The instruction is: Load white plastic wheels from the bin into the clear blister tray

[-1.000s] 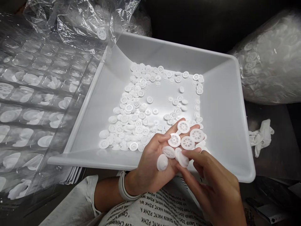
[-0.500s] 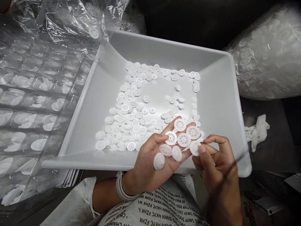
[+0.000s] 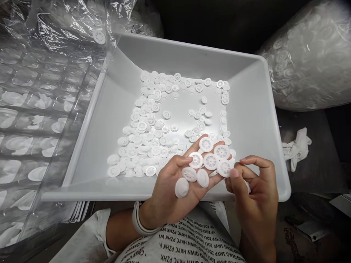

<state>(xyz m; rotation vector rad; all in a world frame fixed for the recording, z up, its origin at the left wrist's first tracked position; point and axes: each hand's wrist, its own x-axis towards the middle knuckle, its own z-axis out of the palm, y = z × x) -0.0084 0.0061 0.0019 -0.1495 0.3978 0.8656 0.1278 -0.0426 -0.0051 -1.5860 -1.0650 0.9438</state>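
Note:
My left hand (image 3: 166, 195) is palm up above the near side of a light grey bin (image 3: 93, 195). Several small white plastic wheels with spoked centres (image 3: 210, 161) lie across its palm and fingers, and the thumb presses on one of them. At the right edge of this handful, my right hand (image 3: 256, 193) pinches one white wheel (image 3: 224, 168) between thumb and finger. A bit of another white piece (image 3: 248, 186) shows among its curled fingers, mostly hidden. Many similar loose wheels (image 3: 142, 146) cover the bin's floor, thickest at the left.
Stacked clear plastic trays (image 3: 24, 78) with white pieces in their pockets stand left of the bin. A clear bag (image 3: 55, 22) lies over their far end. At the right is a large full bag of white wheels (image 3: 315, 62), with a crumpled white cloth (image 3: 297, 148) below it.
The whole view has shifted slightly, so the bin and trays sit a little further left. Both hands keep nearly the same pose; a white piece now shows among the right hand's curled fingers.

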